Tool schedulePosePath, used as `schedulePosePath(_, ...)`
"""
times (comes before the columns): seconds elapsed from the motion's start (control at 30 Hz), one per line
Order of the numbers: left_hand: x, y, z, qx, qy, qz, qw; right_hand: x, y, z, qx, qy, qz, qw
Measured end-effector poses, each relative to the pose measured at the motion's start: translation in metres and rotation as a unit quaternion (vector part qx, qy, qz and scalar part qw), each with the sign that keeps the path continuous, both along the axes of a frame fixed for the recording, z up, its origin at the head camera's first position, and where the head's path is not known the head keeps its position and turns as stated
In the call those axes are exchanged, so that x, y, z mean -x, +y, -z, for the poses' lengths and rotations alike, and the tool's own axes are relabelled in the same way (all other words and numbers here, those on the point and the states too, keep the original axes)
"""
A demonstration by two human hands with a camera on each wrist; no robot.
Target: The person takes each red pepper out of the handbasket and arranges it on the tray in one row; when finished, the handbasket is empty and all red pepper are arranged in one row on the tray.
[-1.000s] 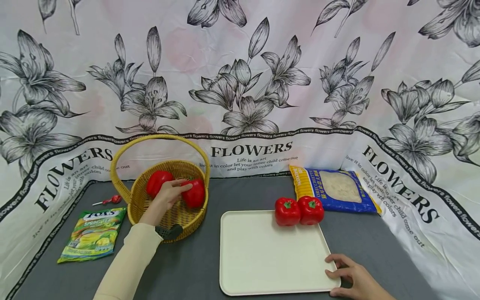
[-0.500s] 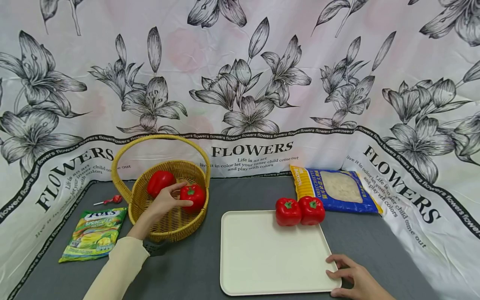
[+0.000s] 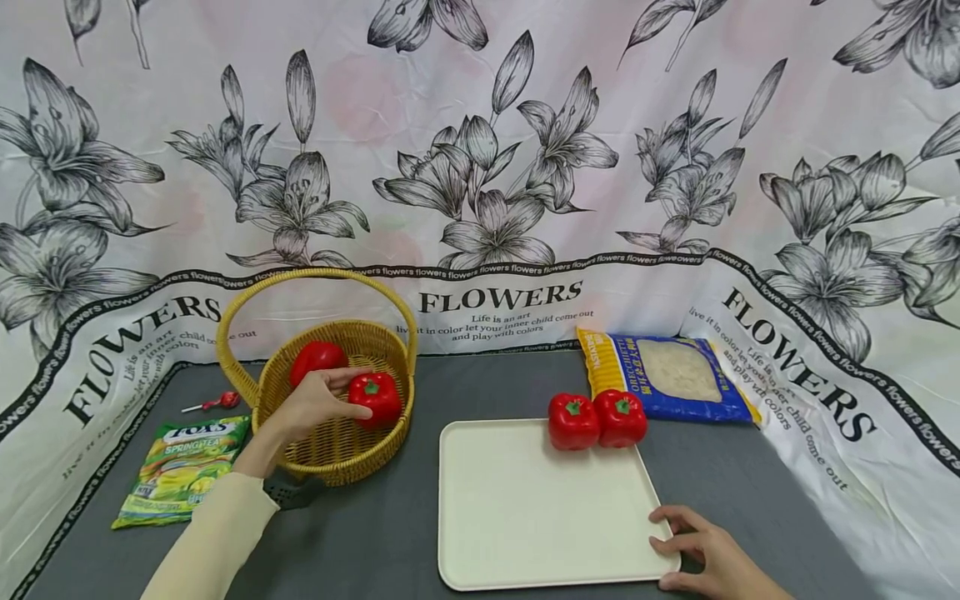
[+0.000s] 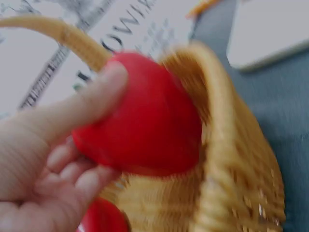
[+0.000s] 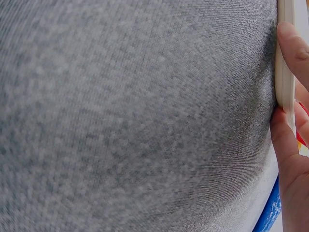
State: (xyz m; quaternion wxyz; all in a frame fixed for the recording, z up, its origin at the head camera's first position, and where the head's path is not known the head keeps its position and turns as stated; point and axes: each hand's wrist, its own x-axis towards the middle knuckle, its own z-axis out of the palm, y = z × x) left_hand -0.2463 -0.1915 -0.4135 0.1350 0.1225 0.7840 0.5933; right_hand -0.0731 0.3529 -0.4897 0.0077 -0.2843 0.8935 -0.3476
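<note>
basket (image 3: 373, 457) left of tray (image 3: 547, 508) | Fox's bag (image 3: 176, 471) left of basket

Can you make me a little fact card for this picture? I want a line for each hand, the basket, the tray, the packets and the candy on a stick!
Left hand: holding a red pepper with thumb and fingers
Right hand: gripping the tray's near right corner
Basket: yellow, woven, another pepper inside
Tray: cream, two red peppers at its far right corner
Packets: green one left of the basket; blue-and-yellow one behind the two peppers
Candy: red lollipop, left of the basket
</note>
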Motion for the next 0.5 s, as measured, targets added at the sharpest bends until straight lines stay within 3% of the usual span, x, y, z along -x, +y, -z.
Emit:
schedulePosePath(0.23,-0.012,0.0,-0.03,0.012,-0.011,-0.03,0.9994,0.001,-0.001,0.001,0.006,0.006,-0.003,1.0)
schedulePosePath(0.37,-0.02,0.0,-0.045,0.016,-0.014,-0.036,0.9991,0.001,-0.001,0.001,0.008,0.021,-0.006,1.0)
schedulePosePath(0.5,-0.027,0.002,-0.057,0.008,-0.019,-0.031,0.9993,0.0,0.0,0.0,-0.002,0.007,-0.002,1.0)
